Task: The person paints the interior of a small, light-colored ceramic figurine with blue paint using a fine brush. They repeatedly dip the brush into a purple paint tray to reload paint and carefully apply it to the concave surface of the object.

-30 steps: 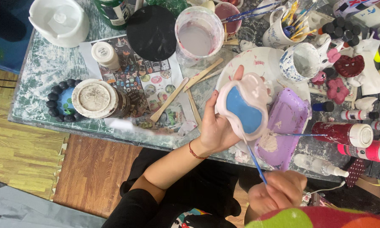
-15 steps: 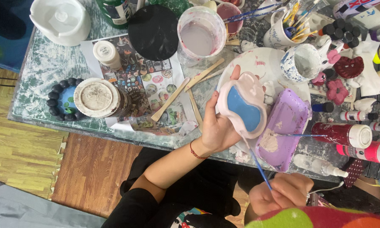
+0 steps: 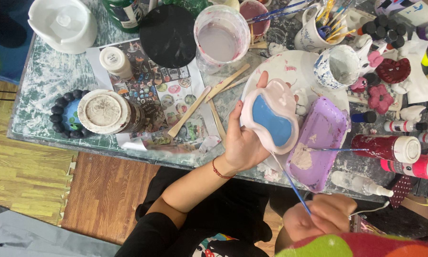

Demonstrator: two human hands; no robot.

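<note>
My left hand (image 3: 240, 145) is shut on a pale pink ceramic piece with a blue-painted middle (image 3: 271, 119), tilting it above the table's near edge. Low on the right, my right hand (image 3: 318, 216) grips a thin blue-handled paintbrush (image 3: 292, 183). Its tip reaches the lower rim of the piece. A purple palette tray (image 3: 321, 143) smeared with pale paint lies just right of the piece, and a second brush (image 3: 337, 150) rests across it. Under the piece sits a white plate (image 3: 290, 64).
The glass table is crowded. There is a cup of pinkish water (image 3: 222, 38), a black disc (image 3: 168, 28), wooden sticks (image 3: 190, 112) on a printed sheet, a white-lidded jar (image 3: 104, 112), a splattered mug (image 3: 340, 66), paint bottles (image 3: 383, 146) at right and a white bowl (image 3: 62, 24) at far left.
My right hand has drawn slightly lower and to the right with the brush. My left hand still holds the piece in nearly the same spot.
</note>
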